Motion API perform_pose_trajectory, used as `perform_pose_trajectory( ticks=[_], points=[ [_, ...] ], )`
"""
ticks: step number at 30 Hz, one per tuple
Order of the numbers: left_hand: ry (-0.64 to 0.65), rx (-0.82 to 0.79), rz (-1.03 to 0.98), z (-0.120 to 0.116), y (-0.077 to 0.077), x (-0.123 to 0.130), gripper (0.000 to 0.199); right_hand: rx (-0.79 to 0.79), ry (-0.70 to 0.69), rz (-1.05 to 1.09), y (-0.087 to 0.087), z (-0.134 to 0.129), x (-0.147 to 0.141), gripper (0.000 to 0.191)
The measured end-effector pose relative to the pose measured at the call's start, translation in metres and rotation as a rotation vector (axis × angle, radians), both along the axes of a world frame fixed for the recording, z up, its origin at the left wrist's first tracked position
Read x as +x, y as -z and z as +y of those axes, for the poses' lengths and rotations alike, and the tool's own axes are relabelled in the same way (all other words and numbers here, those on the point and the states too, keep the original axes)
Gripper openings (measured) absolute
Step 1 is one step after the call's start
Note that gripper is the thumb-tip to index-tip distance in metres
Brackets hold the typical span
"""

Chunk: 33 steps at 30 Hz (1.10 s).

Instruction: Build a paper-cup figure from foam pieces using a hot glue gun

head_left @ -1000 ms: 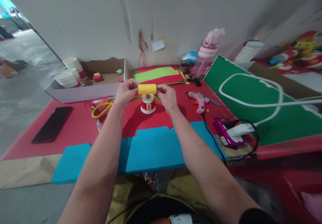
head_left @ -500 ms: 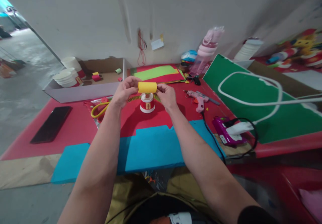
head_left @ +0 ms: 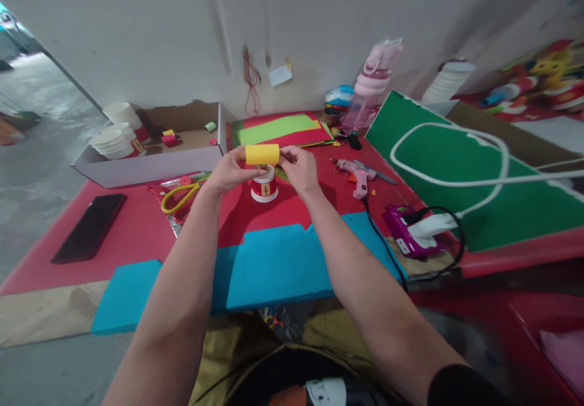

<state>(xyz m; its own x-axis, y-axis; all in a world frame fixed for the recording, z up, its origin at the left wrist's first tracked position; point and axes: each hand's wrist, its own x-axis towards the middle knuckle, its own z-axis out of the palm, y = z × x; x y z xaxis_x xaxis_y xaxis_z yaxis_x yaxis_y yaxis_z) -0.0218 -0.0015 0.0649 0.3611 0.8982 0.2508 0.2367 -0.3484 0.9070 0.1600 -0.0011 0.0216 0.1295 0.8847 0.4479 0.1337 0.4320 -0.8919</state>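
A yellow paper tube [head_left: 262,154] lies sideways just above an upside-down white and red paper cup [head_left: 264,188]. My left hand [head_left: 229,171] grips the tube's left end, its thumb reaching under it across the cup's top. At the right end, my right hand [head_left: 297,167] pinches the tube between thumb and fingers. My left thumb partly hides the short piece between tube and cup. Left of the cup, yellow-handled scissors [head_left: 180,198] lie beside my left wrist.
A pink glue gun [head_left: 360,178] lies to the right, its cord crossing the blue sheet [head_left: 278,266]. Behind are a cardboard box [head_left: 150,168] with paper cups and green paper [head_left: 274,129]. A phone [head_left: 90,227] lies left; a purple power strip [head_left: 410,235] sits right.
My left thumb has shifted from the tube's end to beneath it, over the cup's top. The tube stays above the cup, held at both ends. The view has shifted slightly.
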Motion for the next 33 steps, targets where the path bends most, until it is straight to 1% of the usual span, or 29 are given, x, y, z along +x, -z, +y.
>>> perform_pose_trajectory(
  ticks=[4,8,13,20,33],
  points=[
    [-0.019,-0.04,-0.074,0.005,0.008,0.001,0.048,0.005,0.021,-0.047,-0.004,-0.003,0.0,0.019],
    [-0.024,-0.054,-0.103,0.006,0.012,0.002,0.045,0.011,0.023,-0.045,-0.005,-0.004,0.0,0.019],
    [-0.026,-0.062,-0.115,0.006,0.012,0.002,0.045,0.003,0.018,-0.044,-0.005,-0.004,0.0,0.019],
    [-0.006,-0.015,-0.107,0.008,0.014,0.0,0.048,0.013,0.009,-0.029,-0.006,-0.006,0.0,0.019],
    [-0.053,-0.047,-0.129,0.005,0.012,0.002,0.043,0.011,0.034,-0.042,-0.008,-0.007,0.001,0.022]
  ],
)
